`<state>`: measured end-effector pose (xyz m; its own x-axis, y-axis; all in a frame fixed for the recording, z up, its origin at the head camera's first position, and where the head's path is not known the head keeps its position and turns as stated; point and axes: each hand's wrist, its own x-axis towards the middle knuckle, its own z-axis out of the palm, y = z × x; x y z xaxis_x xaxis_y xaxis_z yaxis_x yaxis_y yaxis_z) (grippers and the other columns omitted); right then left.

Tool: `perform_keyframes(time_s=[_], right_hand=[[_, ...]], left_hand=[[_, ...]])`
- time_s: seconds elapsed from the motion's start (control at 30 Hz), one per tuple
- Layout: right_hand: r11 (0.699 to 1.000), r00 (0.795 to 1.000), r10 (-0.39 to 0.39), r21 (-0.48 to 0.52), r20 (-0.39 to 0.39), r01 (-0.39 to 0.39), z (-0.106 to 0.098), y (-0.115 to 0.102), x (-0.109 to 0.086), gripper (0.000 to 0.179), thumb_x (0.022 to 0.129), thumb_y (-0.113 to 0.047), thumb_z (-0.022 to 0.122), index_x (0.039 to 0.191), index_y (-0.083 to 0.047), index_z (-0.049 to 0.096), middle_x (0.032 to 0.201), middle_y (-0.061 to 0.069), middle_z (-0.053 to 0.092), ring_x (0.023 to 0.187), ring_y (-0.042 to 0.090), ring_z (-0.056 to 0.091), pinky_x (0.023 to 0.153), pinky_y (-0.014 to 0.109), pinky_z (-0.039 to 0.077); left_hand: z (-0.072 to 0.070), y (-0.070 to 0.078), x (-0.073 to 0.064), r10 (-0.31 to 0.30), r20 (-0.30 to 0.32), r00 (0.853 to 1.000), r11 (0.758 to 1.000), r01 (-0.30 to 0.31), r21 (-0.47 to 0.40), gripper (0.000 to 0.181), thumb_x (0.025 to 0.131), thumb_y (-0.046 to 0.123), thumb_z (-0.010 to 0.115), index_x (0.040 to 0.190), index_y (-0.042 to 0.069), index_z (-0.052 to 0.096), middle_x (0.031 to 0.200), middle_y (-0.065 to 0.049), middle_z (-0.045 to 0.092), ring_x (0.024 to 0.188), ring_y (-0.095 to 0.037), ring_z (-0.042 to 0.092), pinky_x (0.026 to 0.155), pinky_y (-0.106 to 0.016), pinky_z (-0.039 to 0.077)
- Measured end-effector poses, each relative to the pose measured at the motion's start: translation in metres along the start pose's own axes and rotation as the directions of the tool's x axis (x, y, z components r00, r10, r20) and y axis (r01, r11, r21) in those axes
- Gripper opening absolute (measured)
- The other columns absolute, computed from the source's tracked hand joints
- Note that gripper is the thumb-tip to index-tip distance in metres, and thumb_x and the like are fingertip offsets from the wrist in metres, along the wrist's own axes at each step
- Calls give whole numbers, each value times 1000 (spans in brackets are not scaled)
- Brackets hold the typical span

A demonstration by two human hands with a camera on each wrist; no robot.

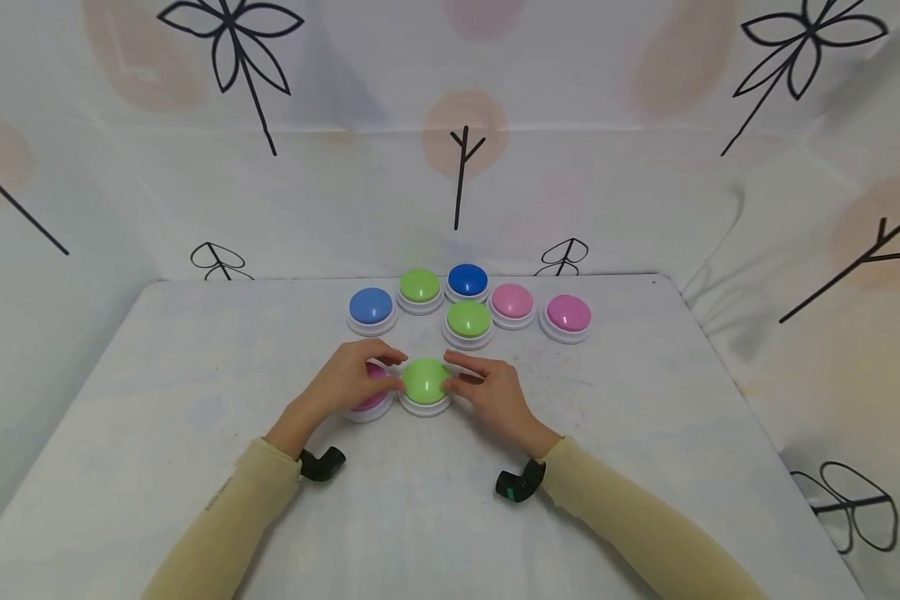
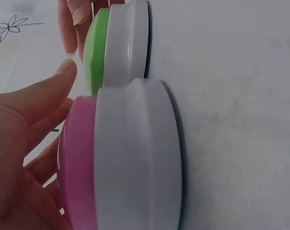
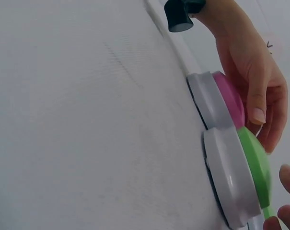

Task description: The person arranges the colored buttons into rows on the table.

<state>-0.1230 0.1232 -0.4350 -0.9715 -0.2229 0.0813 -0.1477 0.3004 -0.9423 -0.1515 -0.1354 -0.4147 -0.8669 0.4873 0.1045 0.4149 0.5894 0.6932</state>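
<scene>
A push button with a green dome (image 1: 425, 382) on a white base stands on the table between my two hands. Close against its left side is a magenta push button (image 2: 81, 163), partly hidden in the head view by my left hand (image 1: 357, 375). That hand reaches over the magenta dome, fingers loosely bent, its thumb tip near the green dome's left edge. On the other side, my right hand (image 1: 491, 392) has its thumb by the green dome's right edge and its fingers extended above. In the right wrist view, a gap shows between the right fingertips (image 3: 288, 179) and the green dome.
Behind stand more push buttons: a light blue one (image 1: 371, 307), a dark blue one (image 1: 467, 280), green ones (image 1: 420, 286) (image 1: 468, 319), a pink one (image 1: 512, 301) and a magenta one (image 1: 568, 313). A patterned cloth wall (image 1: 360, 200) rises behind the white table (image 1: 645, 400).
</scene>
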Motion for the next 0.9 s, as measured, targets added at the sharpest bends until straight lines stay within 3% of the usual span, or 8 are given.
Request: perform_keyframes(time_s=[0.27, 0.53, 0.7, 0.9], right_hand=[[999, 999, 38, -2, -25, -38, -2, -4, 20, 40, 89, -12, 75, 128, -6, 68, 128, 0, 67, 121, 21, 61, 96, 32, 50], [997, 997, 71, 3, -24, -71, 4, -13, 39, 39, 90, -16, 75, 128, -14, 69, 130, -5, 65, 122, 17, 60, 97, 30, 50], [996, 996, 85, 19, -8, -85, 9, -17, 52, 40, 90, -19, 76, 129, -18, 69, 130, -2, 65, 122, 22, 60, 97, 31, 50], [997, 996, 81, 10, 33, -82, 18, -27, 67, 42, 91, -22, 75, 132, -17, 67, 133, 2, 63, 124, 27, 58, 99, 33, 49]], left_hand=[[-8, -9, -1, -48, -65, 997, 997, 44, -61, 32, 89, 18, 76, 119, 8, 72, 112, -3, 71, 108, -23, 64, 97, -47, 50], [-23, -20, -7, -148, -155, 977, 985, 132, -113, 37, 92, 22, 72, 128, 13, 67, 124, -10, 66, 121, -28, 55, 103, -55, 43], [-32, -31, -8, -158, -192, 969, 984, 138, -110, 44, 94, 21, 71, 136, 14, 62, 135, -9, 61, 127, -28, 52, 108, -54, 38], [-39, -46, -5, -180, -201, 963, 980, 157, -123, 47, 94, 19, 71, 138, 10, 59, 140, -10, 57, 128, -30, 51, 108, -51, 39]])
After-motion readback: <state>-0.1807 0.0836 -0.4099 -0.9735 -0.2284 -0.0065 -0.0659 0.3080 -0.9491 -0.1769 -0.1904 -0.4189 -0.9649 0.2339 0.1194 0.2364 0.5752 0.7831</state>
